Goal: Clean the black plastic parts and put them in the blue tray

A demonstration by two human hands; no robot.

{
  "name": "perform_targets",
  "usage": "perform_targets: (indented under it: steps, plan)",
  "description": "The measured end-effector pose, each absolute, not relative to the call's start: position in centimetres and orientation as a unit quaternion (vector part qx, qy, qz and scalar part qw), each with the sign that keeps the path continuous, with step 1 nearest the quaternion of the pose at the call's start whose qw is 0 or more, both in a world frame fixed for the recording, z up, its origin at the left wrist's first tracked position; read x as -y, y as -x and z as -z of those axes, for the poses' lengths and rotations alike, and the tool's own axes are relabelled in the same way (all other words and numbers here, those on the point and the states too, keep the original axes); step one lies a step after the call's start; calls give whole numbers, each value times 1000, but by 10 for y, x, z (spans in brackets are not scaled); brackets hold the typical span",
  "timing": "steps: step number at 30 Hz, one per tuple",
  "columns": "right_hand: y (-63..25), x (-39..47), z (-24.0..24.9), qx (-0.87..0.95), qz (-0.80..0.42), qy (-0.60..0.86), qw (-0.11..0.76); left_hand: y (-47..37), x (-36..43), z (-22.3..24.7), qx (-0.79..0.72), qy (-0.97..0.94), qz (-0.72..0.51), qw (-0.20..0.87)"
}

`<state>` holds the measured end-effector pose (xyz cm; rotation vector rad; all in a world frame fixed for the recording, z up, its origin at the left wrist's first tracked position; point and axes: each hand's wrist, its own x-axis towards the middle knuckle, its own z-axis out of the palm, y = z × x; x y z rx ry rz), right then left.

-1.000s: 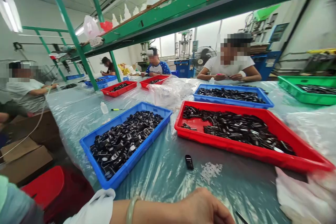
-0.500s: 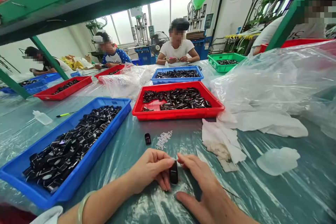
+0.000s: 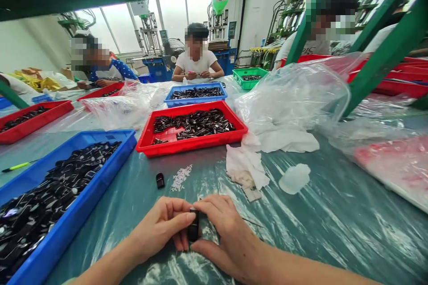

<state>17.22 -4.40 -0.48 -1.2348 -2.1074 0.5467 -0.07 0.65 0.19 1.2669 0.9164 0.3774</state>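
Pinching one small black part [image 3: 194, 230] between them, left hand [image 3: 163, 227] and right hand [image 3: 227, 240] fingers clamp it; red tray [image 3: 197, 143] at 12 o'clock on desk [image 3: 334, 222].

Both forearms are bare, with no sleeve visible on either one up to the bottom edge of the picture. The left hand [image 3: 165, 227] and the right hand [image 3: 227, 236] wear no gloves, and no ring or watch can be seen on them. The fingernails are short and plain, without any polish.
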Motion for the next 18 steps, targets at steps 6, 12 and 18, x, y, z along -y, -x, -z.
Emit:
perform_targets:
  steps: [6,12,18]
  plan:
    - [-173,46,3,803,-213,458,317,2,-6,-5,-393,-556,-174,711]
    - [-173,45,7,802,-205,436,352,2,-7,-8,-365,-522,-197,746]
    - [-172,42,8,810,-181,416,371,4,-9,-8,-366,-521,-197,745]
